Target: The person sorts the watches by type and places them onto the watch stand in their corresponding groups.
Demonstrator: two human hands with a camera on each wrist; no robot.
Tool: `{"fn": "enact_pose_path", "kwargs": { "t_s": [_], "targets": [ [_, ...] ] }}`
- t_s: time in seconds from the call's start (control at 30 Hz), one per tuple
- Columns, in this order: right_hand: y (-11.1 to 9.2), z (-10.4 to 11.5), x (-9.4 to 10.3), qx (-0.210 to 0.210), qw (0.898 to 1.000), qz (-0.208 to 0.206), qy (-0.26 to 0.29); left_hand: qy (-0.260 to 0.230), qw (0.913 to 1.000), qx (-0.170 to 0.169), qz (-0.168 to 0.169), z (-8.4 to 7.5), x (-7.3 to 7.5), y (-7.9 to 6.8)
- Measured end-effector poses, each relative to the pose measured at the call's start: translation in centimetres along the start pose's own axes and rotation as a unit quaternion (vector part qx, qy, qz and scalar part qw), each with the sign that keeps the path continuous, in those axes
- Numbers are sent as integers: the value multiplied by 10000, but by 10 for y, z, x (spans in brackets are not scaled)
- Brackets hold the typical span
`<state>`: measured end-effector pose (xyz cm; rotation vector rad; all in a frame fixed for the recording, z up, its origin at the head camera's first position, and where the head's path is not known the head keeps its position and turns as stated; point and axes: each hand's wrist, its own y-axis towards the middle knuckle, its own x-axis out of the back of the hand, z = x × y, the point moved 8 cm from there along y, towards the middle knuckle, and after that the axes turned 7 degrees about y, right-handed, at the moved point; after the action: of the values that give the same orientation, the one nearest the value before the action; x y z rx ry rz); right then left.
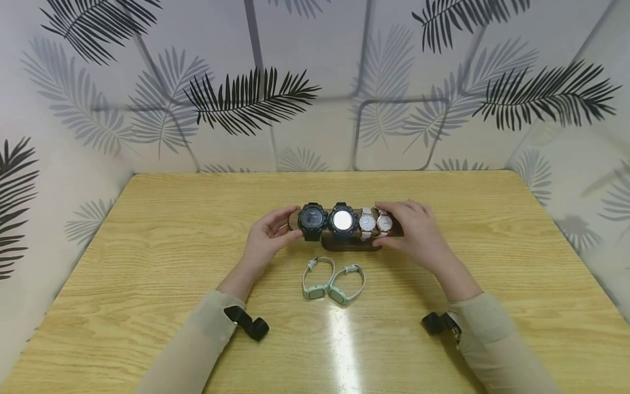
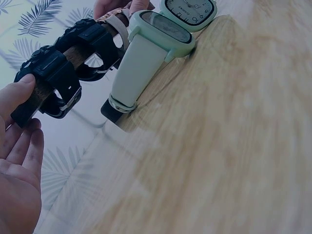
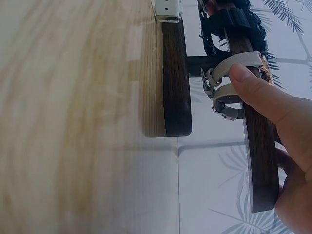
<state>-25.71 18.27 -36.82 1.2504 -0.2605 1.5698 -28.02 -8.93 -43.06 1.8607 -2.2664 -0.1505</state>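
A dark wooden watch stand carries a row of watches on its raised bar. Two chunky black watches sit on the left part, and two smaller watches with pale straps on the right. My left hand grips the bar's left end, thumb against it beside the outer black watch and fingers below. With my right hand I pinch the rightmost pale-strapped watch; its thumb presses the strap while the other fingers are partly hidden behind the bar.
Two mint-green watches lie buckled in loops on the wooden table, in front of the stand. A wall covering with leaf prints rises behind the table's far edge. Black wrist cameras sit at both cuffs.
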Motion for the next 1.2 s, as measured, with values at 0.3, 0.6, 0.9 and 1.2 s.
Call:
{"fn": "enact_pose_path", "kwargs": {
  "t_s": [0.3,0.6,0.9,1.2],
  "targets": [
    [-1,5,2,309,9994,-47,-117,-134,9998,-134,-24,-2,0,0],
    [0,33,18,1016,9944,-286,98,-124,9998,-126,-8,-3,0,0],
    [-16,97,-19,2373,9560,1532,791,-148,9999,-57,16,-8,-1,-1],
    [-30,90,-62,1346,9441,2938,655,-88,10000,4,32,-26,-3,-7]
  ]
}}
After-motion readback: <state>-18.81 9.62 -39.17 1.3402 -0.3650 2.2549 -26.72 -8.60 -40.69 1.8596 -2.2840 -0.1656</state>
